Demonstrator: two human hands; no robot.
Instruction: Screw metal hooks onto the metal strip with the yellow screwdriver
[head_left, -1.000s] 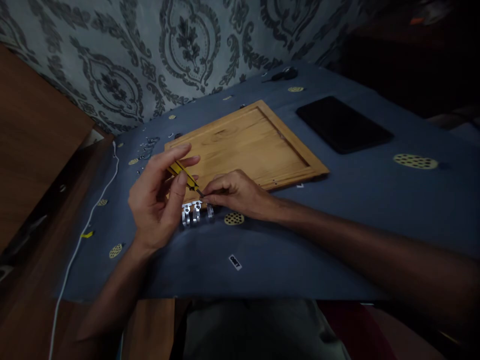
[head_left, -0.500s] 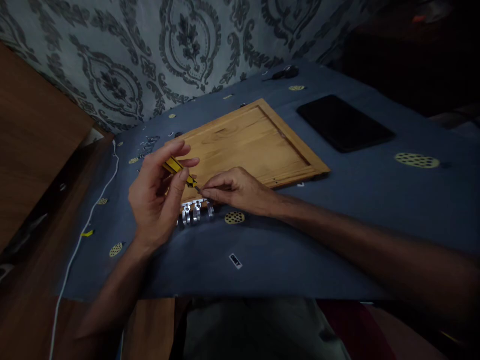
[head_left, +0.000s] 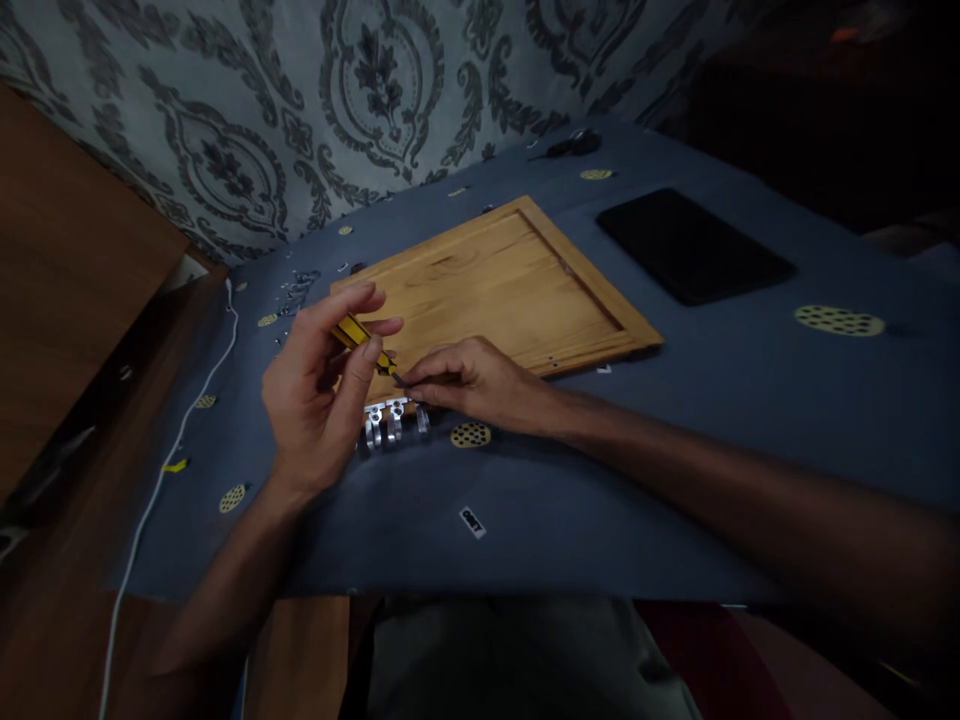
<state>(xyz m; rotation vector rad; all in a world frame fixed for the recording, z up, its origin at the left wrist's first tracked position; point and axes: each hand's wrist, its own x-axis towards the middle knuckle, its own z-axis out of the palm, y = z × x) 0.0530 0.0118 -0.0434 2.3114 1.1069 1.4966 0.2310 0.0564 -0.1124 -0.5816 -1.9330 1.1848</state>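
Observation:
My left hand [head_left: 319, 385] is closed around the handle of a screwdriver [head_left: 364, 342] with yellow and black colours, its outer fingers held loosely away. The shaft points down and right to the fingertips of my right hand [head_left: 472, 378], which pinch its end; whether a small screw is also between them is hidden. Both hands are over the near left edge of a framed wooden panel [head_left: 495, 275], lying flat. Just below the fingers, a row of silver metal hook-like pieces [head_left: 395, 420] sits along that edge, partly covered by my left hand.
A dark flat tablet-like slab [head_left: 694, 245] lies right of the panel on the blue patterned cloth [head_left: 600, 500]. Small metal parts [head_left: 300, 288] are scattered behind my left hand. A black object [head_left: 574, 145] lies at the back. A white cable [head_left: 176, 455] runs down the left side.
Hardly anything differs. Both hands and the screwdriver keep nearly the same pose, with my left hand shifted very slightly right. The panel and metal pieces stay in place.

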